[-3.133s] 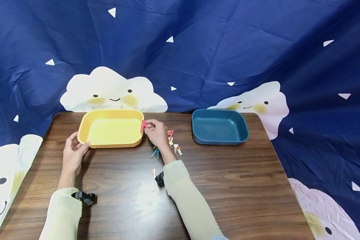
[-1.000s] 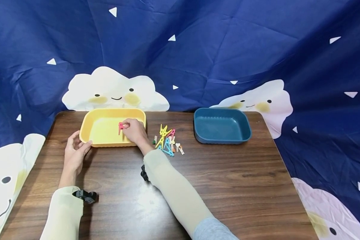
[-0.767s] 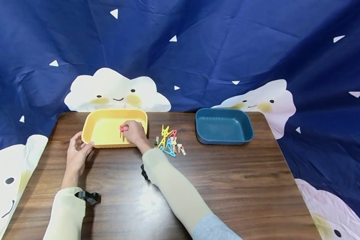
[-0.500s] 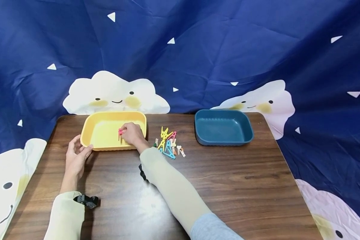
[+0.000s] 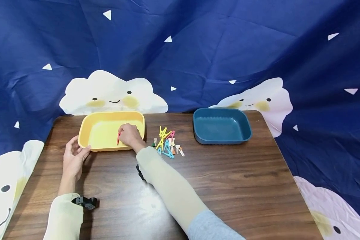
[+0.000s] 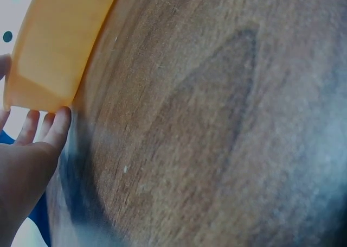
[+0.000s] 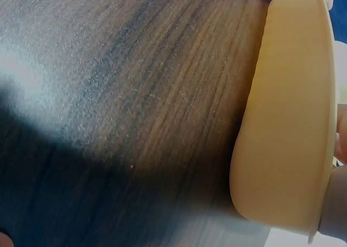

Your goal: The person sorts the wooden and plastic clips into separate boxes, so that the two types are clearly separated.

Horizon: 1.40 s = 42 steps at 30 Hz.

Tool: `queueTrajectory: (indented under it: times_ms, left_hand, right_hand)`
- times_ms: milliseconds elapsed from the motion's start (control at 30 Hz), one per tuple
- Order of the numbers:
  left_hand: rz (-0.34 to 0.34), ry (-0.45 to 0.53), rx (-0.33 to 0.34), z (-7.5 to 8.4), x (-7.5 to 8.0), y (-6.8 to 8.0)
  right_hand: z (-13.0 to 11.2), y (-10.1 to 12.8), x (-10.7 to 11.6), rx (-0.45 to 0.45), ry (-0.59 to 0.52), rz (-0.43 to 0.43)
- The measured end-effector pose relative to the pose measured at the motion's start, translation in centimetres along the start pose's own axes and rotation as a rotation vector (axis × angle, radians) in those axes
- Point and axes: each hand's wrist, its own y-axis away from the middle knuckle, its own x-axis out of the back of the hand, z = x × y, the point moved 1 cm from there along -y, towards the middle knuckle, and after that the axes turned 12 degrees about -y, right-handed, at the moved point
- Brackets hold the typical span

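Observation:
My right hand (image 5: 130,134) reaches down inside the yellow plastic bin (image 5: 108,149), pinching a red clothespin (image 5: 118,138) close over its floor. The bin's side wall (image 7: 287,111) hides most of that hand in the right wrist view. At the bin's front left corner, my left hand (image 5: 73,159) grips the wall, thumb at the front and fingers along the left side. In the left wrist view the fingertips (image 6: 64,115) touch the orange-looking wall. A loose pile of yellow, blue and pink clothespins (image 5: 167,144), with some small wooden ones, lies right of the bin.
A dark blue bin (image 5: 222,130) stands at the back right of the wooden table (image 5: 228,186). Behind the table edge hangs a blue curtain (image 5: 198,50) with white clouds. Black camera straps sit on both wrists.
My right hand has carried the red clothespin from the yellow bin's right rim leftward into it, then lower. The clothespin has turned edge-on. My left hand keeps its grip on the corner.

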Motion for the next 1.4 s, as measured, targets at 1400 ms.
queueTrajectory:
  times_ms: [1400]
  left_hand:
    - [0.004, 0.031, 0.003, 0.2, 0.1, 0.0]
  right_hand:
    - [1.9, 3.4, 7.7, 0.149, -0.415, 0.185]
